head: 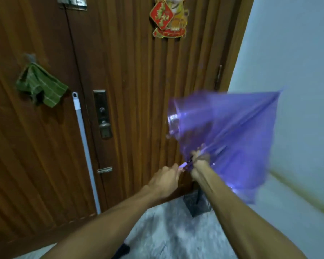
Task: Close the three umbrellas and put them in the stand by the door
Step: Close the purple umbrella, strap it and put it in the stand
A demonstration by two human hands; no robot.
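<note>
Head view: left hand (165,181) grips purple umbrella (232,139) handle, right hand (199,158) just beyond it curls round the shaft, canopy half-open and blurred. Best pull runner fully down until ribs fold; stand (197,204) sits below right forearm.

The red diamond ornament (162,15) on the wooden door (135,75) bears gold characters too blurred to read

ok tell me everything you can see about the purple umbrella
The purple umbrella has a see-through, plastic-looking canopy, blurred, partly spread, its tip pointing up and right toward the white wall. The left hand grips the pale purple handle; the right hand holds the shaft near the canopy. It is in front of the wooden door.
</note>
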